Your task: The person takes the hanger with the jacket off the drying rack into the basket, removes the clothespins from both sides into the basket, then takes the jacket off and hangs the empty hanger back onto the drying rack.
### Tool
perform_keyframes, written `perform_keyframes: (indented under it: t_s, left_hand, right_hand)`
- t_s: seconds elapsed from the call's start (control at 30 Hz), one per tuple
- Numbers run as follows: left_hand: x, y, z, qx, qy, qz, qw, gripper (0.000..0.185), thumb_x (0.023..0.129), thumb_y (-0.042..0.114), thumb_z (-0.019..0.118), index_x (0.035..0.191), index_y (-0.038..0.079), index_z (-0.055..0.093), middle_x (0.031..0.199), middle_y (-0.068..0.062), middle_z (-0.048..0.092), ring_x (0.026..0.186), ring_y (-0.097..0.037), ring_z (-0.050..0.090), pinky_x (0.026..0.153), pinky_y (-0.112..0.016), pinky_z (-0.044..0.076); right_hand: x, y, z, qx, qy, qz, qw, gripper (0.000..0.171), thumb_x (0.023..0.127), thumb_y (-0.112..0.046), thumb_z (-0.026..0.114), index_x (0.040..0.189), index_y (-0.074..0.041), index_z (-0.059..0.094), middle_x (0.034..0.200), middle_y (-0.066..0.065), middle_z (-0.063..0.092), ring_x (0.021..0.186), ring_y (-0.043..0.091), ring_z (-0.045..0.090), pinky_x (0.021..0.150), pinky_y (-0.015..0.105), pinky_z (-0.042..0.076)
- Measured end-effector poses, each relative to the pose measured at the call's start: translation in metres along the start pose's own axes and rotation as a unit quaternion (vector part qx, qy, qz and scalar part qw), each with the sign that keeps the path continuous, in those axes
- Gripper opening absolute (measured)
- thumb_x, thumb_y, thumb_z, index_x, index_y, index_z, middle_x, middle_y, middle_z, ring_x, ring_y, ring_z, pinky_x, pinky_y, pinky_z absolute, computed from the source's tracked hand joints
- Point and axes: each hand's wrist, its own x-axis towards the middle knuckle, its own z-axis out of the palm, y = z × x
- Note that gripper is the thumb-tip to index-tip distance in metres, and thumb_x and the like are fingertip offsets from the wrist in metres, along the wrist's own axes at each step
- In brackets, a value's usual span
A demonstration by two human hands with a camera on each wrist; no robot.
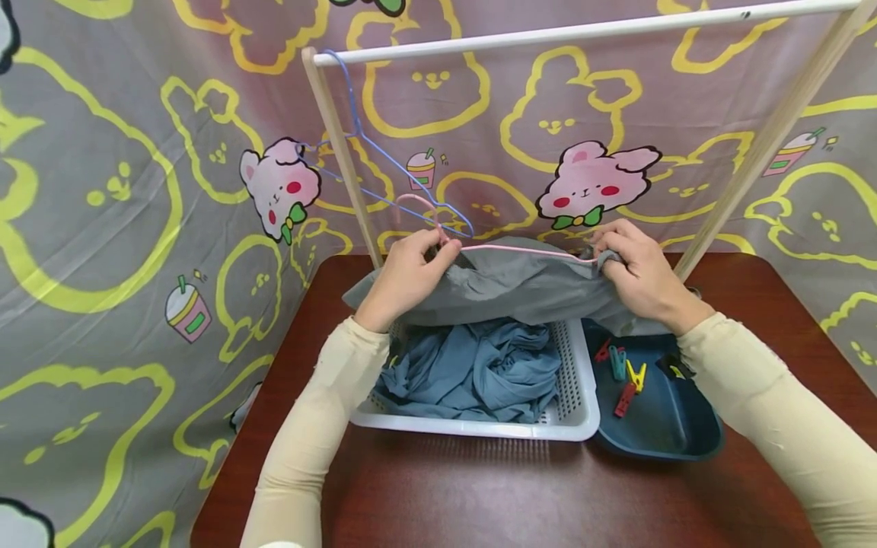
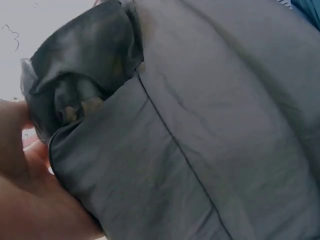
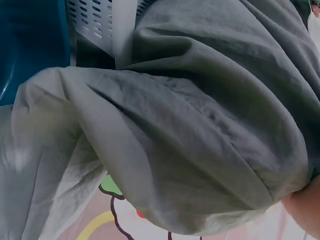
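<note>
A grey garment hangs bunched between both hands over a white basket, with a pink hanger along its upper edge. My left hand pinches the hanger just below its hook, thumb on the near side, with cloth against the fingers. At the hanger's other end, my right hand grips the gathered cloth in curled fingers. In the left wrist view the garment shows a dark seam and an opening beside the left hand. Folds of the garment conceal most of the right hand in the right wrist view.
Blue-grey cloth lies in the white basket. Beside it, a dark blue tray holds several clothespins. Behind stands a rack with a white rail, a blue hanger on its left end. Patterned fabric surrounds the table.
</note>
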Motion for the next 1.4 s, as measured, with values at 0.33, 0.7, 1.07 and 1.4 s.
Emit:
perform_keyframes:
  t_s: [0.33,0.7,1.07,1.4]
  left_hand:
    - [0.000,0.001,-0.002,0.038,0.017,0.026,0.9988,0.029,0.099,0.032,0.050,0.081,0.010,0.056,0.070,-0.005,0.042,0.057,-0.019,0.038,0.055,-0.031,0.033]
    - [-0.001,-0.003,-0.006,0.042,0.032,0.009,0.9986,0.028,0.099,0.031,0.051,0.084,0.009,0.058,0.072,-0.006,0.042,0.060,-0.020,0.039,0.057,-0.032,0.033]
    - [-0.001,0.000,-0.003,0.055,0.046,0.017,0.9973,0.029,0.099,0.032,0.051,0.083,0.009,0.056,0.072,-0.006,0.042,0.060,-0.020,0.039,0.057,-0.032,0.033]
    - [-0.001,-0.003,-0.005,0.045,0.070,0.035,0.9960,0.030,0.099,0.032,0.051,0.080,0.009,0.054,0.071,-0.005,0.044,0.060,-0.019,0.041,0.058,-0.031,0.034]
  right_hand:
    - [0.004,-0.005,-0.008,-0.043,0.060,0.029,0.997,0.016,0.085,-0.008,0.065,0.072,0.000,0.065,0.090,0.009,0.058,0.080,0.013,0.047,0.063,0.021,0.034]
    - [-0.006,0.005,-0.026,-0.037,-0.013,-0.034,0.999,0.023,0.078,0.009,0.070,0.078,-0.007,0.054,0.095,0.005,0.055,0.067,0.007,0.040,0.056,0.020,0.032]
    - [-0.009,0.004,-0.025,-0.104,-0.072,-0.042,0.991,0.023,0.080,-0.001,0.071,0.102,-0.006,0.068,0.088,-0.002,0.055,0.061,0.006,0.042,0.054,0.019,0.036]
    - [-0.011,0.003,-0.030,-0.134,-0.052,0.038,0.989,0.008,0.079,-0.011,0.075,0.083,-0.007,0.070,0.074,0.000,0.057,0.061,0.012,0.046,0.053,0.021,0.038]
